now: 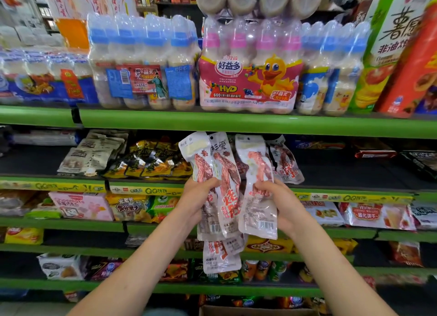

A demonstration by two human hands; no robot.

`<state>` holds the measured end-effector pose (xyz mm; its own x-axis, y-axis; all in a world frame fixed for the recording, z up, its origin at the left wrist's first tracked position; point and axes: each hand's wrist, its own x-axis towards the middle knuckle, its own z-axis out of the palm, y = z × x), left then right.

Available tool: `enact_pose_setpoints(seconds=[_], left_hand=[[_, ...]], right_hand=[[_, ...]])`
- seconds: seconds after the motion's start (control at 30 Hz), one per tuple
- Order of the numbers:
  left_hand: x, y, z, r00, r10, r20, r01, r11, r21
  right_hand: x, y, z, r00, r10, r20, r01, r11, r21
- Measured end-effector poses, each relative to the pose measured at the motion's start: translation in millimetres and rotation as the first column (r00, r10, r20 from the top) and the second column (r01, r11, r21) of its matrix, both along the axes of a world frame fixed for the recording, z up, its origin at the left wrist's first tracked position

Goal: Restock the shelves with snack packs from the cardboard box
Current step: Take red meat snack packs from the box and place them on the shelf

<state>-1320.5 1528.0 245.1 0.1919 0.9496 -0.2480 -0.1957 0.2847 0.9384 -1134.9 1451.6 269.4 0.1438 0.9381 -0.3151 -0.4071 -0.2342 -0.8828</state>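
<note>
pale, glossy film with red meat print: snack packs, fanned in a bunch, long axes near upright, tops raised just in front of the second green shelf edge. left hand clamped on the lower left of the bunch, fingers curled round the front; right hand gripping the rightmost pack near its middle, thumb across the face. both hands just below the shelf opening, about equally near it. matching shelved packs lying inside the opening, just right of and behind the held bunch, beside the right hand; probable next step: lifting forward and rightward, over the shelf lip, onto that stack. number of packs in the bunch uncertain, rear ones overlapped and one hanging below the hands. cardboard box cut off at the bottom edge, well below the shelf, contents not visible. depth of free room behind the shelved packs in shadow, not readable.
</note>
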Motion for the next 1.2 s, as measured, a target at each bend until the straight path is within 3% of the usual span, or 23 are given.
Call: enact_pose_setpoints(seconds=[0.1,0.17,0.3,0.53,0.63,0.83,1.2], left_hand=[[-5.3,4.1,1.8,1.000,0.005,-0.025,-0.005,1.000,0.021],[-8.6,6.5,3.0,0.999,0.007,-0.035,-0.006,1.000,0.020],[-10.8,8.7,4.6,0.999,0.012,-0.042,-0.012,1.000,0.011],[-0.6,5.3,2.3,0.991,-0.017,-0.136,0.028,0.996,0.079],[3.7,4.9,0.8,0.992,-0.021,-0.124,0.032,0.996,0.084],[3.7,7.7,2.5,0.991,-0.014,-0.134,0.033,0.990,0.137],[-0.4,15.0,-0.1,0.988,0.024,-0.152,-0.007,0.994,0.111]], right_hand=[[14.1,-0.7,0.9,0.992,0.025,-0.123,-0.021,0.999,0.027],[18.7,-1.9,1.9,0.991,0.045,-0.127,-0.038,0.998,0.053],[19.0,0.9,-1.0,0.994,0.017,0.111,-0.020,1.000,0.020],[-0.5,2.2,-9.0,0.939,0.172,0.298,-0.203,0.976,0.074],[-10.1,-0.6,-15.0,0.896,0.121,0.428,-0.193,0.973,0.129],[-11.4,2.6,-18.3,0.909,0.011,0.416,-0.118,0.965,0.234],[-8.4,4.0,-20.4,0.929,0.013,0.369,-0.113,0.962,0.250]])
